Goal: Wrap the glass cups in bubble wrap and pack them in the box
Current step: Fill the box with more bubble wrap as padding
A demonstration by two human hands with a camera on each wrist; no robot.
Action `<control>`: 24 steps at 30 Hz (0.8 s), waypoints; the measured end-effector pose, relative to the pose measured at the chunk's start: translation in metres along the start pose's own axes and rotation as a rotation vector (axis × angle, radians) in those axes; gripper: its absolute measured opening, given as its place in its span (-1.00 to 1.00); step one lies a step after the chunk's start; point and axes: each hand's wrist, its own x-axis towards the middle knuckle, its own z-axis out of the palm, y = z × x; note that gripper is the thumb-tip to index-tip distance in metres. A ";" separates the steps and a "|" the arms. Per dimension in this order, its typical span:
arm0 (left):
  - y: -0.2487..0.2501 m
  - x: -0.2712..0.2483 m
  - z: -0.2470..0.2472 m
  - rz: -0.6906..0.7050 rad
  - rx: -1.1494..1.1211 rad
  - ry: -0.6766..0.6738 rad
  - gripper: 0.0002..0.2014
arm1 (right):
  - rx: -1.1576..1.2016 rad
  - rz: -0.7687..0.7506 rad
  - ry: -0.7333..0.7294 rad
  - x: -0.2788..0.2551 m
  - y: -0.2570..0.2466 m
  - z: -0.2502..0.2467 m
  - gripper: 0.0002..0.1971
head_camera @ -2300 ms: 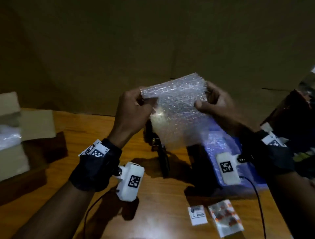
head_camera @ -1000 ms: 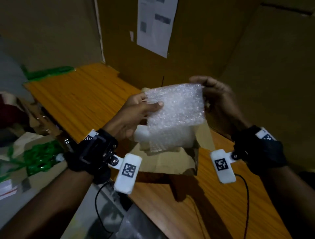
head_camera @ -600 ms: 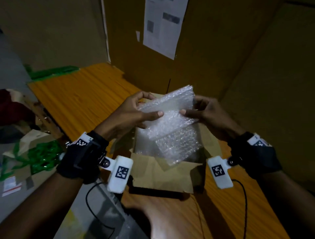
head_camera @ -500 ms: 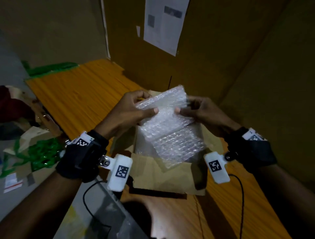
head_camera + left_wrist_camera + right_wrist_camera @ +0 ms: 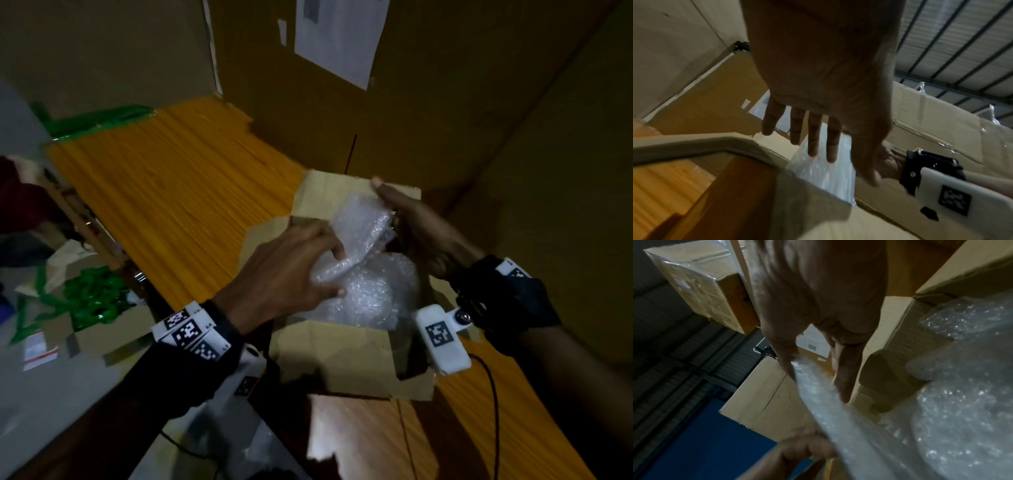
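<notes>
Left hand [image 5: 287, 270] fingers straight, pressing clear bubble-wrapped bundle [image 5: 363, 222] from left; right hand [image 5: 421, 233] grasping its far end. Bundle between both hands, tilted, over open brown cardboard box [image 5: 342, 356] on orange wooden worktop [image 5: 178, 178].

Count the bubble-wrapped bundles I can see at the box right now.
2. One bundle is held by both hands over the open cardboard box; another bundle already lies inside it, nearer the front. More may be hidden underneath.
</notes>
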 end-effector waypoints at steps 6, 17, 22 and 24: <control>-0.022 -0.015 -0.010 -0.080 -0.178 0.018 -0.32 | -0.235 -0.020 0.002 0.014 0.004 -0.008 -0.68; -0.070 -0.009 -0.017 -0.246 0.048 -0.592 0.53 | -1.322 -0.676 0.152 0.051 0.000 0.021 -0.82; -0.069 -0.006 -0.016 -0.252 0.063 -0.622 0.53 | -1.602 -0.591 -0.245 0.038 -0.003 0.035 -0.59; -0.068 -0.006 -0.016 -0.247 0.066 -0.620 0.54 | -1.764 -0.388 -0.374 0.040 0.005 0.037 -0.42</control>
